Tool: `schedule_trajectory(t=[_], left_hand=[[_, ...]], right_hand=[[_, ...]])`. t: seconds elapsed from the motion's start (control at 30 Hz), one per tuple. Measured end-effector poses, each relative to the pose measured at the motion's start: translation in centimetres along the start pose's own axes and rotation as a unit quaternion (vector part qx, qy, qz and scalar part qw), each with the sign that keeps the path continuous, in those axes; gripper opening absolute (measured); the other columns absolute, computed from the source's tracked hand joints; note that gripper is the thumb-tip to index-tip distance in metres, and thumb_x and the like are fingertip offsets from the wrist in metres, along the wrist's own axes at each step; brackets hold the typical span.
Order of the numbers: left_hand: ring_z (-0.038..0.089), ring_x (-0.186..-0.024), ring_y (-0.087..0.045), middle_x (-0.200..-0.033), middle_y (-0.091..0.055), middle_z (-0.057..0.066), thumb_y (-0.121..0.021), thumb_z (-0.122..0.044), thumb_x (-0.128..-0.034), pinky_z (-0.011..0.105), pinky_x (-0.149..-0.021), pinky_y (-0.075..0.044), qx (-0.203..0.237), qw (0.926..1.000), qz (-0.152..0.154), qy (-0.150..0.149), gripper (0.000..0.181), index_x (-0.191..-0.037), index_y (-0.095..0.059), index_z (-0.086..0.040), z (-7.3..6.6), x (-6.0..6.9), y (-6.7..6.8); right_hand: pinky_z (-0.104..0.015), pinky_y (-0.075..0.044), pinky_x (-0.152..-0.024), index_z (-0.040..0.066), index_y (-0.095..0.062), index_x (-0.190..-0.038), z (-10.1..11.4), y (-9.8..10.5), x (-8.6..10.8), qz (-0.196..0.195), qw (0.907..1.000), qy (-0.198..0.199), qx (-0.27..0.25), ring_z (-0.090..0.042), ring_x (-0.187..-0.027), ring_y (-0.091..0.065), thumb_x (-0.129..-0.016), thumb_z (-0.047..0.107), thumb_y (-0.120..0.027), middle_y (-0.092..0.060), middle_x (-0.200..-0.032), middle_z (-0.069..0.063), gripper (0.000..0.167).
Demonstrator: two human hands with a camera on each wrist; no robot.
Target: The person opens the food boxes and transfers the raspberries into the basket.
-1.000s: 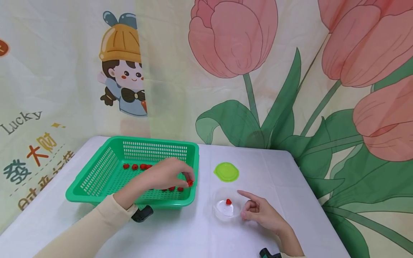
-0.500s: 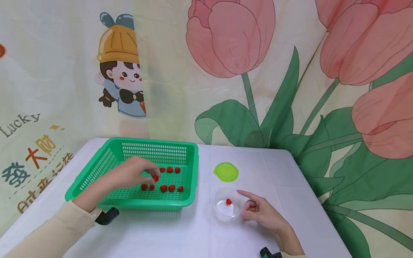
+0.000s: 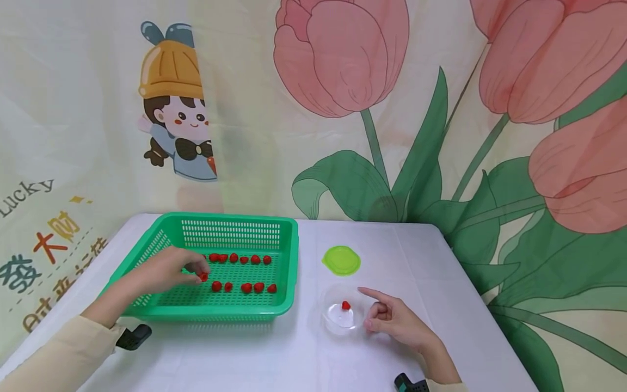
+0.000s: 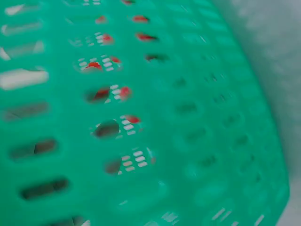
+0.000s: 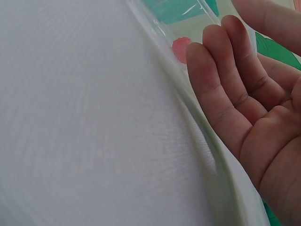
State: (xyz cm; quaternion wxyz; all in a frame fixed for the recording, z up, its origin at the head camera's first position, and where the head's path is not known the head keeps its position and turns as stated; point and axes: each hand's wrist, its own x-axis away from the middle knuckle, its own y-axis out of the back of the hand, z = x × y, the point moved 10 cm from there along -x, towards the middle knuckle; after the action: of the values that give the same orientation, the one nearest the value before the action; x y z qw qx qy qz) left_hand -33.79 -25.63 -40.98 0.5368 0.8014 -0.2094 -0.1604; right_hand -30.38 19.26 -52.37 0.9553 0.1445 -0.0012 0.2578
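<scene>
In the head view my left hand (image 3: 168,269) pinches a small red raspberry (image 3: 203,277) between thumb and fingers, low inside the left part of a green slotted basket (image 3: 210,312). Two rows of raspberries lie on the basket floor, a back row (image 3: 234,257) and a front row (image 3: 246,288). My right hand (image 3: 401,325) rests beside a clear plastic bowl (image 3: 338,321), index finger extended along its rim. One raspberry (image 3: 345,306) sits in that bowl. In the right wrist view the fingers (image 5: 221,94) lie near the bowl's side. The left wrist view shows only the basket's slotted wall (image 4: 188,141).
Behind the bowl a bright green round lid (image 3: 342,260) lies flat on the white-covered table (image 3: 245,354). A printed curtain (image 3: 254,109) with tulips hangs at the table's back edge. The basket's raised walls surround the left hand's area.
My left hand has moved left across the basket, from its right end, with the raspberry still pinched. The right hand stays by the bowl. The head view has shifted slightly.
</scene>
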Motion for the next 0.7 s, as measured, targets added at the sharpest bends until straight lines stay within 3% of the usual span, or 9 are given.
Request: schedule_trajectory(t=[0.27, 0.7], left_hand=[[0.014, -0.091, -0.071, -0.099, -0.076, -0.009, -0.085, -0.014, -0.0895, 0.033, -0.078, -0.059, -0.006, 0.9997, 0.021, 0.009, 0.016, -0.104, -0.078, -0.015, 1.9, -0.1, -1.4], [0.013, -0.088, -0.069, -0.096, -0.075, -0.006, -0.086, -0.008, -0.0877, 0.034, -0.075, -0.059, 0.013, 0.9982, 0.048, 0.035, 0.017, -0.102, -0.078, -0.015, 3.0, -1.0, -3.6]], right_hand=[[-0.025, -0.059, -0.078, 0.014, -0.045, -0.161, 0.0, 0.0, 0.0, 0.0, 1.0, -0.002, -0.006, -0.016, -0.081, -0.069, -0.096, 0.011, -0.079, -0.069, -0.095, -0.01, 0.074], [-0.026, -0.06, -0.08, 0.014, -0.045, -0.161, -0.1, 0.1, 0.0, -0.002, 1.0, -0.004, -0.003, -0.018, -0.082, -0.07, -0.096, 0.011, -0.08, -0.069, -0.095, -0.01, 0.074]])
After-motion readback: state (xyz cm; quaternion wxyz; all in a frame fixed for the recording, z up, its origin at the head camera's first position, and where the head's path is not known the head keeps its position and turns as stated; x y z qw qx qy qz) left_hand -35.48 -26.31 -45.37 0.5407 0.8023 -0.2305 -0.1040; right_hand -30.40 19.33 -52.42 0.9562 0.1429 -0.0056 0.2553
